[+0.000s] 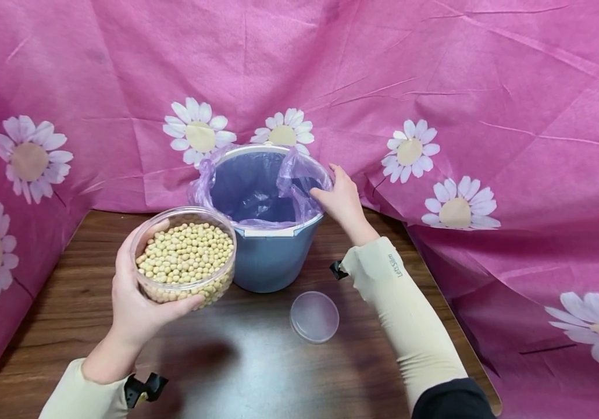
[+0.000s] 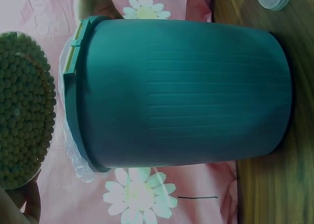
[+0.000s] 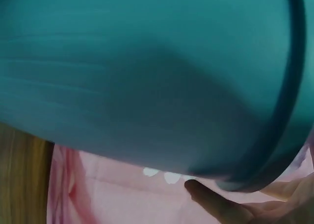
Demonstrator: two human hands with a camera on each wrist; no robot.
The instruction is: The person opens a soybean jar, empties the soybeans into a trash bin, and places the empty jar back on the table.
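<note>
My left hand (image 1: 134,299) holds a round clear plastic tub (image 1: 189,216) full of pale yellow soybeans (image 1: 186,253), thumb along its near side and fingers round the left. The tub is lidless, raised above the table and tipped slightly toward me. Just behind it, to the right, stands a blue-grey trash can (image 1: 273,262) lined with a thin purple plastic bag (image 1: 202,183) folded over its rim. At the can's right rim, my right hand (image 1: 343,201) grips the edge and bag, thumb inside, fingers outside. In the left wrist view the beans (image 2: 22,106) sit level with the can's rim.
A clear round lid (image 1: 314,317) lies flat on the dark wooden table (image 1: 263,372), in front of the trash can. Pink cloth (image 1: 331,70) printed with white daisies hangs behind and along both sides of the table.
</note>
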